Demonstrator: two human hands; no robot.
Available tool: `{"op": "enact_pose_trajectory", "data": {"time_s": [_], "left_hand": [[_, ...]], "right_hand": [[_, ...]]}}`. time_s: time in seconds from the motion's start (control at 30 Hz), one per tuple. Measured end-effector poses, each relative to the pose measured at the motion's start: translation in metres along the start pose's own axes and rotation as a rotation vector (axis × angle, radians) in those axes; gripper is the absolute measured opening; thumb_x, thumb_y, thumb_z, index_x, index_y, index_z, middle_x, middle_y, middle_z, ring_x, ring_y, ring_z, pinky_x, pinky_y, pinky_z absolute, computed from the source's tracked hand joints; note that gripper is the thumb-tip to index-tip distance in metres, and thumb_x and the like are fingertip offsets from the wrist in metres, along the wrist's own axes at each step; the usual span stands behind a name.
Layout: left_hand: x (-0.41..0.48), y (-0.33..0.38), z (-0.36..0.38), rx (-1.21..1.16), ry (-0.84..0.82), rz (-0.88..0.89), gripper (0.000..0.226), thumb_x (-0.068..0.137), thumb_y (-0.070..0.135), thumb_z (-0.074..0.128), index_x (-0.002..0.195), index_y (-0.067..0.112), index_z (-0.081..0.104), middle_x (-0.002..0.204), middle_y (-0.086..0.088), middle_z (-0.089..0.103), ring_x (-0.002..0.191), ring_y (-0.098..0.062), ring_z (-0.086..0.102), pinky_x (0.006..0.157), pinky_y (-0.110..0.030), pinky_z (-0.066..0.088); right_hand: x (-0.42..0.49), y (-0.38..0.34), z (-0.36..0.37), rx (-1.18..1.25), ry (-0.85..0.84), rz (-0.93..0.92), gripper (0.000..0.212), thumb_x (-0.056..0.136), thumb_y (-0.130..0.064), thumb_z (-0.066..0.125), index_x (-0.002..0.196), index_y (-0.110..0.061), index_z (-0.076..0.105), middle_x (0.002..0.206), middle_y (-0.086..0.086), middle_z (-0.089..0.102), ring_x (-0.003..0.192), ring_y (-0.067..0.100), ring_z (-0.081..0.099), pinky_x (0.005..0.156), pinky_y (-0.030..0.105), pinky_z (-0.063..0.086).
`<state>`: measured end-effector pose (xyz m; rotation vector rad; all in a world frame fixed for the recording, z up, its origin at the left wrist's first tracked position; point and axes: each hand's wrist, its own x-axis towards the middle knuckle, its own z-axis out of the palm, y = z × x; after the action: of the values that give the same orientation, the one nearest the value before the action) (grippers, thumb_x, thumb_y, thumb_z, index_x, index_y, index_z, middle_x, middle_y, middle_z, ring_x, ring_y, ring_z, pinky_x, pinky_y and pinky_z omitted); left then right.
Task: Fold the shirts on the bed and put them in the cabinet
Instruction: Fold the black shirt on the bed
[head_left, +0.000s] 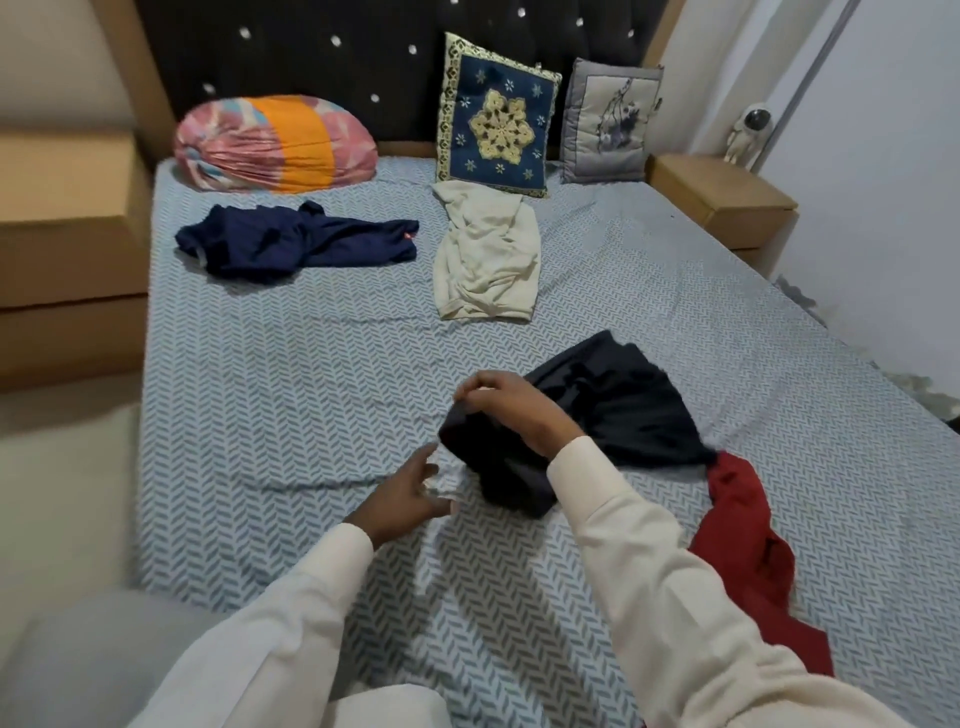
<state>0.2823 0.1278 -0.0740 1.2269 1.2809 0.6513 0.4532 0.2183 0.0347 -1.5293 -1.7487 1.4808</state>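
1. A striped pink-and-orange bolster (275, 143) lies at the head of the bed (260, 389). Just in front of it, a navy shirt (291, 241) sprawls unfolded on the patterned sheet.
2. The left hand (410, 493) hovers low over the sheet, fingers spread and holding nothing.
3. At centre, a cream shirt (485, 254) lies crumpled, its top edge touching a blue embroidered cushion (496, 117) propped against the headboard.
4. The right hand (511, 410) pinches a bunched edge of a black shirt (623, 410) and lifts it, while the rest trails on the bed.
5. A grey cushion (610, 124) leans beside the blue one.
6. A red shirt (743, 551) lies rumpled near the bed's right edge, touching the black shirt.
7. A small astronaut figure (748, 132) stands on the right nightstand (722, 195).
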Motion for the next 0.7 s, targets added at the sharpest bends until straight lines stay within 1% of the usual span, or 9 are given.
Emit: {"op": "enact_pose_trajectory", "data": {"time_s": [0.1,0.2,0.27,0.37,0.47,0.5,0.57,0.63,0.7], "left_hand": [[-0.018,0.007,-0.018,-0.355,0.109,0.117,0.067,0.082,0.001,0.077,0.138,0.023,0.049,0.132,0.001,0.062,0.123,-0.019,0.058,0.092,-0.030,0.055],[-0.036,0.020,-0.039,-0.559,0.181,0.139,0.043,0.090,-0.001,0.065,0.129,0.016,0.057,0.121,-0.008,0.069,0.111,-0.026,0.066,0.087,-0.039,0.058],[-0.048,0.024,-0.052,-0.613,0.217,0.125,0.034,0.095,0.005,0.059,0.127,0.016,0.059,0.117,-0.006,0.072,0.106,-0.025,0.068,0.086,-0.039,0.057],[-0.062,0.026,-0.068,-0.841,0.315,0.098,0.030,0.098,0.005,0.050,0.126,0.010,0.060,0.118,-0.012,0.070,0.109,-0.028,0.066,0.088,-0.037,0.056],[-0.075,0.031,-0.087,-1.007,0.428,0.112,0.033,0.095,0.004,0.051,0.127,0.004,0.060,0.119,-0.018,0.068,0.107,-0.029,0.066,0.092,-0.039,0.055],[-0.080,0.036,-0.094,-1.024,0.450,0.119,0.035,0.094,0.006,0.052,0.129,0.002,0.059,0.121,-0.020,0.067,0.107,-0.030,0.066,0.094,-0.041,0.054],[-0.091,0.051,-0.110,-1.021,0.490,0.163,0.038,0.095,0.009,0.053,0.131,-0.001,0.057,0.125,-0.023,0.064,0.111,-0.033,0.064,0.101,-0.045,0.051],[-0.102,0.074,-0.130,-1.009,0.530,0.247,0.039,0.097,0.010,0.052,0.134,-0.002,0.054,0.128,-0.024,0.062,0.117,-0.035,0.061,0.103,-0.047,0.048],[-0.114,0.107,-0.151,-0.976,0.534,0.358,0.041,0.099,0.013,0.050,0.137,-0.002,0.051,0.132,-0.023,0.060,0.120,-0.035,0.059,0.104,-0.047,0.048]], "right_hand": [[0.000,-0.036,0.035,0.248,-0.244,-0.066,0.019,0.089,-0.022,0.070,0.108,-0.021,0.071,0.101,0.003,0.066,0.095,0.019,0.059,0.086,0.034,0.044],[-0.007,-0.049,0.047,0.307,-0.242,-0.101,0.030,0.096,-0.033,0.064,0.124,-0.024,0.063,0.105,-0.003,0.068,0.098,0.012,0.062,0.084,0.027,0.050],[-0.009,-0.038,0.049,0.273,-0.212,-0.122,0.042,0.093,-0.032,0.069,0.132,-0.026,0.058,0.113,0.001,0.070,0.105,0.016,0.067,0.090,0.029,0.053],[-0.019,-0.005,0.048,0.129,-0.332,-0.131,0.076,0.079,-0.021,0.085,0.144,-0.025,0.045,0.134,-0.001,0.063,0.127,0.012,0.057,0.106,0.030,0.047],[-0.035,0.008,0.074,-0.190,-0.386,-0.147,0.101,0.063,-0.044,0.093,0.147,-0.037,0.037,0.141,-0.018,0.054,0.131,-0.003,0.048,0.111,0.025,0.039],[-0.037,0.005,0.090,-0.290,-0.333,-0.152,0.100,0.061,-0.053,0.091,0.145,-0.037,0.039,0.138,-0.020,0.056,0.128,-0.005,0.050,0.110,0.024,0.040],[-0.030,-0.007,0.123,-0.304,-0.193,-0.221,0.076,0.067,-0.054,0.083,0.134,-0.030,0.054,0.126,-0.013,0.065,0.119,0.002,0.058,0.105,0.033,0.048],[-0.022,-0.037,0.150,-0.035,-0.120,-0.254,0.049,0.077,-0.034,0.075,0.123,-0.022,0.065,0.117,-0.004,0.072,0.113,0.012,0.065,0.103,0.043,0.051],[-0.014,-0.074,0.164,0.361,-0.097,-0.198,0.042,0.077,-0.016,0.068,0.119,-0.016,0.068,0.111,0.004,0.074,0.106,0.021,0.068,0.096,0.041,0.054]]}}
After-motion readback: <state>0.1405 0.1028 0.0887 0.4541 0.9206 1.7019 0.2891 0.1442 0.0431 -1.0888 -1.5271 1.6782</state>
